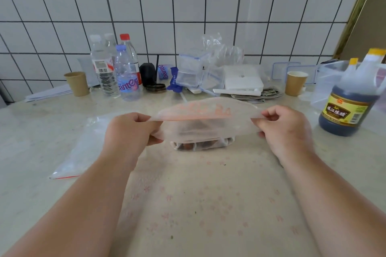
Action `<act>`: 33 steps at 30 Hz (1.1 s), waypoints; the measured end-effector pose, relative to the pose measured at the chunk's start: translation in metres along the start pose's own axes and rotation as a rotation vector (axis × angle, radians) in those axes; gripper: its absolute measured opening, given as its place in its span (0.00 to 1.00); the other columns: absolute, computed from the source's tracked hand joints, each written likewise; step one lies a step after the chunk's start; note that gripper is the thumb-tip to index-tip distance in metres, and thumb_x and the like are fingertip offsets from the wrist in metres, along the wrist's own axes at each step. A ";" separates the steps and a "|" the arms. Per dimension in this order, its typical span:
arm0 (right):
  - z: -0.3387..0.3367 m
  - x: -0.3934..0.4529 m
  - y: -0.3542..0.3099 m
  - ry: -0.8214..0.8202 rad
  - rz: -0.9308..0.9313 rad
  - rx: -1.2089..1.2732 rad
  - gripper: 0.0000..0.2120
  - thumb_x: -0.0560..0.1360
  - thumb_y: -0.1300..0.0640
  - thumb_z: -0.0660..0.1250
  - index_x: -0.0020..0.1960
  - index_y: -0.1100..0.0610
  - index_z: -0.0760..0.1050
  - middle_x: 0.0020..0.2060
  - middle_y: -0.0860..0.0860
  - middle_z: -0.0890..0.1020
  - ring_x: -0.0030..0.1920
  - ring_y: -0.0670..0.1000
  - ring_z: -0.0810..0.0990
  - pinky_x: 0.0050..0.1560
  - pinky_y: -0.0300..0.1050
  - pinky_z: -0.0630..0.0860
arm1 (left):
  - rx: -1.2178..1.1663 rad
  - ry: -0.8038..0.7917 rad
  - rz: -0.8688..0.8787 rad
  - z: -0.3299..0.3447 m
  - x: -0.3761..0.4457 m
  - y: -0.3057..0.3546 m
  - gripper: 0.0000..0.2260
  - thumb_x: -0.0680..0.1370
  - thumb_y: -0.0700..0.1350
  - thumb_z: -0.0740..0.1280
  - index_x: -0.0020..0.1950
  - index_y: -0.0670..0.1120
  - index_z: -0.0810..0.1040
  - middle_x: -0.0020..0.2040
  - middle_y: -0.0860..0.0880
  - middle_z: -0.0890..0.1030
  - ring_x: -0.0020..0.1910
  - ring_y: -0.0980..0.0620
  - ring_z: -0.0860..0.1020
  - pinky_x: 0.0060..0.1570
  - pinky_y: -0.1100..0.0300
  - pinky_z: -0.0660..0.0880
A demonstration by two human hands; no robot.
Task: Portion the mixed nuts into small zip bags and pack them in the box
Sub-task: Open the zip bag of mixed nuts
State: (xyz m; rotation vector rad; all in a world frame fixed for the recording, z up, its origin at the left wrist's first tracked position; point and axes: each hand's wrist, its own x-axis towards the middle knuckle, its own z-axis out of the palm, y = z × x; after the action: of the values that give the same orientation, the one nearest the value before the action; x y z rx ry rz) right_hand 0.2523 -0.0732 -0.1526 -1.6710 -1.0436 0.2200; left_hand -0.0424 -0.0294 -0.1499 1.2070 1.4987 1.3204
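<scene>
From the head camera I look down on a pale marble-look counter [188, 204] against a white tiled wall [188, 6]. My left hand [129, 131] and my right hand [286, 129] each pinch one end of a clear zip bag [200, 123] with a reddish seal strip, fingers curled around its top edge, holding it stretched just above the counter at centre. The bag is blurred. Below and behind it sits a small clear container holding dark brown nuts [200, 145], partly hidden by the bag. A flat empty zip bag [83, 148] lies on the counter beside my left forearm. Along the wall stand 4 water bottles [127, 75], 2 brown paper cups [77, 83], a heap of clear blue-edged bags [194, 71] and a white box [242, 79]. A dark vinegar jug [348, 104] stands at right.
</scene>
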 end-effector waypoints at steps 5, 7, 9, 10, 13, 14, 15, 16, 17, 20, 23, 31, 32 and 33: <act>-0.003 0.004 0.003 -0.115 0.178 0.322 0.05 0.72 0.60 0.73 0.39 0.52 0.83 0.36 0.50 0.86 0.34 0.47 0.85 0.39 0.44 0.79 | -0.486 -0.320 -0.240 0.004 -0.004 0.005 0.07 0.83 0.37 0.65 0.49 0.38 0.81 0.40 0.43 0.88 0.37 0.47 0.88 0.34 0.54 0.85; -0.003 0.004 -0.001 -0.208 0.352 0.564 0.08 0.74 0.68 0.68 0.41 0.58 0.81 0.38 0.56 0.85 0.36 0.51 0.85 0.37 0.44 0.80 | -0.558 -0.407 -0.309 0.005 -0.007 0.004 0.09 0.84 0.38 0.62 0.51 0.39 0.82 0.44 0.42 0.89 0.40 0.46 0.88 0.37 0.50 0.86; -0.003 0.004 -0.007 -0.309 0.527 0.795 0.09 0.77 0.72 0.61 0.45 0.62 0.77 0.34 0.56 0.85 0.31 0.49 0.84 0.32 0.42 0.80 | -0.637 -0.434 -0.379 0.006 -0.009 0.004 0.10 0.84 0.38 0.61 0.54 0.37 0.81 0.48 0.40 0.88 0.43 0.44 0.89 0.37 0.46 0.86; -0.004 0.003 -0.008 -0.353 0.601 0.888 0.10 0.78 0.71 0.59 0.46 0.62 0.76 0.32 0.55 0.84 0.29 0.49 0.84 0.30 0.41 0.79 | -0.677 -0.438 -0.409 0.006 -0.009 0.004 0.10 0.84 0.38 0.61 0.56 0.35 0.80 0.51 0.38 0.88 0.45 0.42 0.88 0.37 0.44 0.85; -0.006 0.004 -0.005 -0.504 0.764 1.064 0.09 0.77 0.68 0.59 0.47 0.62 0.77 0.31 0.53 0.81 0.27 0.48 0.79 0.29 0.41 0.78 | -0.759 -0.471 -0.452 0.006 -0.010 0.006 0.13 0.77 0.37 0.64 0.54 0.33 0.85 0.56 0.36 0.86 0.49 0.39 0.88 0.37 0.43 0.85; -0.007 0.004 -0.004 -0.570 0.796 1.082 0.08 0.74 0.68 0.61 0.45 0.63 0.80 0.31 0.52 0.80 0.26 0.47 0.76 0.27 0.40 0.76 | -0.758 -0.489 -0.450 0.005 -0.009 0.007 0.13 0.74 0.37 0.65 0.49 0.33 0.87 0.53 0.36 0.87 0.47 0.40 0.88 0.36 0.45 0.85; -0.006 0.004 -0.004 -0.625 0.810 1.085 0.09 0.71 0.66 0.63 0.42 0.63 0.82 0.30 0.51 0.79 0.26 0.46 0.74 0.25 0.38 0.74 | -0.753 -0.494 -0.449 0.005 -0.009 0.007 0.12 0.72 0.37 0.66 0.45 0.34 0.88 0.51 0.37 0.87 0.43 0.41 0.88 0.35 0.47 0.85; -0.006 0.004 -0.003 -0.660 0.810 1.065 0.09 0.69 0.66 0.64 0.39 0.63 0.84 0.30 0.50 0.79 0.25 0.45 0.72 0.24 0.37 0.72 | -0.755 -0.485 -0.454 0.005 -0.008 0.007 0.11 0.71 0.38 0.66 0.42 0.35 0.88 0.48 0.38 0.88 0.41 0.43 0.88 0.34 0.49 0.84; -0.006 0.005 -0.003 -0.677 0.799 1.032 0.10 0.67 0.65 0.64 0.36 0.62 0.84 0.31 0.51 0.79 0.25 0.45 0.72 0.23 0.37 0.70 | -0.763 -0.467 -0.463 0.005 -0.007 0.007 0.11 0.70 0.38 0.67 0.41 0.35 0.88 0.46 0.39 0.87 0.39 0.44 0.88 0.33 0.49 0.84; -0.007 0.003 -0.005 -0.665 0.777 0.974 0.10 0.65 0.64 0.65 0.35 0.59 0.85 0.33 0.51 0.82 0.26 0.48 0.75 0.29 0.40 0.69 | -0.787 -0.437 -0.483 0.005 -0.005 0.006 0.09 0.69 0.38 0.68 0.42 0.36 0.87 0.46 0.41 0.86 0.38 0.45 0.87 0.36 0.49 0.85; -0.009 0.003 -0.008 -0.605 0.834 1.089 0.11 0.64 0.65 0.66 0.43 0.61 0.83 0.39 0.53 0.84 0.32 0.51 0.80 0.37 0.41 0.69 | -0.820 -0.429 -0.499 0.003 -0.004 0.006 0.11 0.70 0.37 0.67 0.50 0.37 0.83 0.46 0.40 0.86 0.38 0.44 0.86 0.38 0.46 0.84; -0.012 0.000 -0.015 -0.674 0.571 0.959 0.08 0.62 0.66 0.67 0.32 0.54 0.74 0.34 0.51 0.79 0.36 0.50 0.76 0.39 0.44 0.67 | -0.684 -0.429 -0.387 0.003 -0.006 0.010 0.16 0.74 0.51 0.73 0.55 0.41 0.80 0.47 0.41 0.86 0.40 0.43 0.87 0.51 0.39 0.83; -0.008 -0.001 -0.015 -0.603 0.533 0.896 0.12 0.64 0.69 0.67 0.28 0.53 0.73 0.30 0.49 0.77 0.34 0.49 0.75 0.38 0.44 0.67 | -0.626 -0.439 -0.327 0.003 -0.009 0.011 0.19 0.70 0.51 0.76 0.55 0.40 0.81 0.48 0.41 0.86 0.42 0.44 0.86 0.52 0.40 0.83; -0.004 -0.001 -0.014 -0.515 0.501 0.841 0.15 0.66 0.71 0.67 0.28 0.53 0.73 0.29 0.49 0.77 0.33 0.49 0.75 0.36 0.43 0.68 | -0.564 -0.428 -0.274 0.005 -0.013 0.012 0.21 0.67 0.49 0.77 0.56 0.39 0.82 0.50 0.40 0.85 0.44 0.44 0.86 0.51 0.42 0.84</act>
State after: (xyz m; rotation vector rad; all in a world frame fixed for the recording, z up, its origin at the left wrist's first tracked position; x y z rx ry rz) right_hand 0.2473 -0.0764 -0.1389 -1.0666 -0.6989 1.2832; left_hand -0.0325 -0.0403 -0.1389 0.8124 0.8656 1.1051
